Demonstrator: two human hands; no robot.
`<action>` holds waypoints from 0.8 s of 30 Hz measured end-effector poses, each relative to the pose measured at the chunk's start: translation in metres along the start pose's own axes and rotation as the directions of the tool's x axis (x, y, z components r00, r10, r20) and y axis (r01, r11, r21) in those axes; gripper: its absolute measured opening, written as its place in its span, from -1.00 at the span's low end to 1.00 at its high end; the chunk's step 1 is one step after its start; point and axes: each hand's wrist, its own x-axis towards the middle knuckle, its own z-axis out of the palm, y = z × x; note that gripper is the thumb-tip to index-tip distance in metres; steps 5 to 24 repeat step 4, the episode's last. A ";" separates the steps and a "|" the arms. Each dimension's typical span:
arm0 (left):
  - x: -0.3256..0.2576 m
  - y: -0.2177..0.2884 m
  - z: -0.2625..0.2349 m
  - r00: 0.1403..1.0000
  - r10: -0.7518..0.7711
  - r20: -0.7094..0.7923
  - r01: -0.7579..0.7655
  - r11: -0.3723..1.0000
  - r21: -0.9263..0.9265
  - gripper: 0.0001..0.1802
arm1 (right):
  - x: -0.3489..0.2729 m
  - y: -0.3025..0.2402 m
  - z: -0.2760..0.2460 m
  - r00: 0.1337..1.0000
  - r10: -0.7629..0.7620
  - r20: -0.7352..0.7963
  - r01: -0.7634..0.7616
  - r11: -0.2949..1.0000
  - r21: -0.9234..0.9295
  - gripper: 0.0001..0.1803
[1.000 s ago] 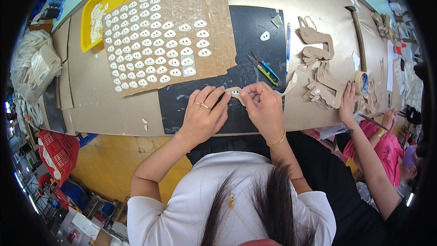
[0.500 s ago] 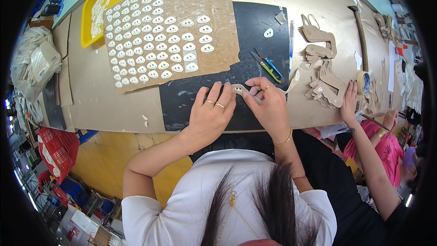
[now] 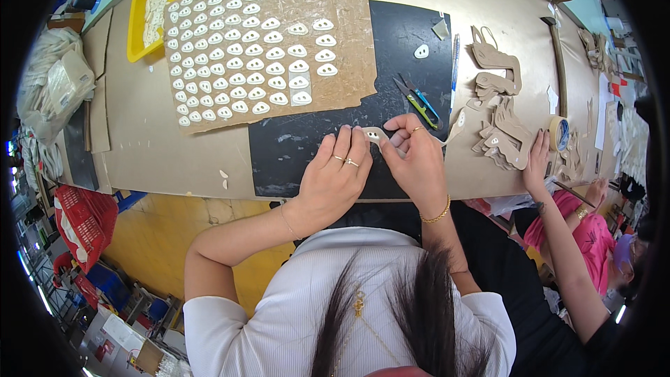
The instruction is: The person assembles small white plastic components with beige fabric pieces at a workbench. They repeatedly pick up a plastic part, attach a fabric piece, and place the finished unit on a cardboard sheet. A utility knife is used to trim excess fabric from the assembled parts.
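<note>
A beige strap piece point(image 3: 375, 134) with a pale two-holed patch near its end is held between my hands over the black mat point(image 3: 293, 146). My left hand point(image 3: 338, 171), rings on its fingers, is closed at the patch end; its thumb is hidden. My right hand point(image 3: 417, 160) pinches the strap just right of the holes, index finger bent. From under the right hand the strap runs to a rounded end with another pale patch point(image 3: 458, 124). Just beyond that hand lie green-handled snips point(image 3: 423, 112) and blue-handled snips point(image 3: 423, 98).
Rows of white two-holed patches cover a brown sheet point(image 3: 349, 0). Behind it stands a yellow tray point(image 3: 142, 3) of small pale pieces. Beige cut pieces point(image 3: 497, 73), a tape roll point(image 3: 558, 132) and a hammer point(image 3: 556, 49) lie right. A co-worker's hand point(image 3: 536, 163) rests at the table edge.
The view has shifted slightly, moving the table things a little in the picture. Both hands keep their hold on the strap, with scarcely any change in the fingers.
</note>
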 end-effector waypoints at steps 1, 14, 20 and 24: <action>0.000 0.000 0.000 1.000 0.002 0.003 -0.002 1.000 0.003 -0.59 | 0.000 0.000 0.000 1.000 0.008 0.004 -0.008 1.000 0.001 -0.77; 0.000 -0.001 0.000 1.000 0.012 0.012 -0.012 1.000 0.012 -0.58 | 0.001 0.000 -0.001 1.000 0.009 0.008 -0.009 1.000 0.003 -0.77; 0.000 -0.001 0.000 1.000 0.012 0.012 -0.012 1.000 0.012 -0.58 | 0.001 0.000 -0.001 1.000 0.009 0.008 -0.009 1.000 0.003 -0.77; 0.000 -0.001 0.000 1.000 0.012 0.012 -0.012 1.000 0.012 -0.58 | 0.001 0.000 -0.001 1.000 0.009 0.008 -0.009 1.000 0.003 -0.77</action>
